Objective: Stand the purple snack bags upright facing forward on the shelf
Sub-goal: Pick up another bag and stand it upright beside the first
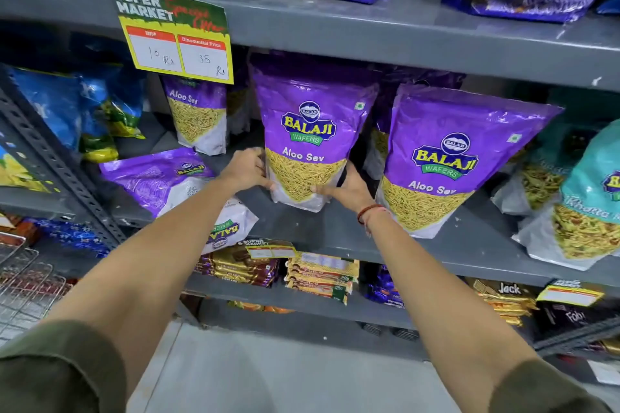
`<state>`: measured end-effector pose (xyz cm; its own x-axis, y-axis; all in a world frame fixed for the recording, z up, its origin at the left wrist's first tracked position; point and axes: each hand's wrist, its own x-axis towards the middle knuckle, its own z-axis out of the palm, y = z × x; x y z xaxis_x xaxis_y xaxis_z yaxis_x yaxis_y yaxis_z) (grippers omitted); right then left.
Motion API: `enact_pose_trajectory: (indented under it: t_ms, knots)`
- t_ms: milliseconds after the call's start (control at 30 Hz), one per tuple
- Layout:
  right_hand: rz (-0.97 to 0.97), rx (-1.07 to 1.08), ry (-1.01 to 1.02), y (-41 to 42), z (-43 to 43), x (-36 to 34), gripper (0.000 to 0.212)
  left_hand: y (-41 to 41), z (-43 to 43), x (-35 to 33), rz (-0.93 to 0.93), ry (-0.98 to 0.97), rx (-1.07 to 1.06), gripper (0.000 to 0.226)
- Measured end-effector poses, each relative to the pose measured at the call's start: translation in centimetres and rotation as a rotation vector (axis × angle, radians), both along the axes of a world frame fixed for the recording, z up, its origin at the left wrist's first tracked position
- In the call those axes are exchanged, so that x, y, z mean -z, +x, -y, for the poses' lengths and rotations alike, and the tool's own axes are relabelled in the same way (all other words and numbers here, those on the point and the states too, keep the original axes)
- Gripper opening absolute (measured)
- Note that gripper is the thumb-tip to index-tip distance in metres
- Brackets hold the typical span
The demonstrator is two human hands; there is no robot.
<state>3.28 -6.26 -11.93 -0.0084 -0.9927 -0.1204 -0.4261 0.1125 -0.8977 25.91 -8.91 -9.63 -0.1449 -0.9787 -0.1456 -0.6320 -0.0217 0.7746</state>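
Observation:
A purple Aloo Sev bag stands upright, label forward, in the middle of the grey shelf. My left hand grips its lower left edge and my right hand grips its lower right edge. To its right a second purple bag stands upright at the shelf front. A third purple bag stands further back on the left. One purple bag lies flat at the left. Below my left forearm another bag lies upside down, hanging over the shelf edge.
A price sign hangs from the shelf above. Blue snack bags fill the left side, teal bags the right. Biscuit packs sit on the shelf below. A wire basket is at lower left.

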Motion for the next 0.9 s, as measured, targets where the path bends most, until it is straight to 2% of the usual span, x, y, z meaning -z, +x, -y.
enact_pose_trajectory:
  t_ms: [167,267,533,667,700,800,833,900]
  knots:
    - [0.049,-0.078,-0.059,0.1,0.7,0.7,0.077,0.3,-0.7,0.5,-0.002,-0.014,-0.016,0.06]
    - [0.069,-0.092,-0.058,-0.1,0.2,0.5,0.071,0.1,-1.6,0.7,-0.017,-0.017,-0.04,0.056]
    - [0.07,-0.133,-0.011,-0.8,-1.3,0.4,0.078,-0.6,-3.8,0.5,0.008,-0.032,-0.021,0.045]
    - [0.086,0.007,0.019,-0.8,-1.6,2.8,0.096,-0.7,-4.0,0.3,0.065,-0.042,-0.014,0.048]
    - [0.083,0.074,0.016,-0.2,-2.8,2.6,0.09,-0.6,-4.2,0.3,0.067,-0.045,-0.022,0.053]
    - [0.105,0.359,-0.068,1.9,-6.5,2.7,0.048,0.3,-5.1,0.2,0.017,-0.121,-0.154,0.06]
    - [0.122,0.425,-0.101,2.7,-7.6,2.9,0.041,0.9,-5.6,0.0,-0.007,-0.171,-0.222,0.056]
    - [0.086,0.422,-0.133,4.6,-9.0,3.3,0.037,2.3,-6.6,0.1,0.0,-0.296,-0.361,0.047]
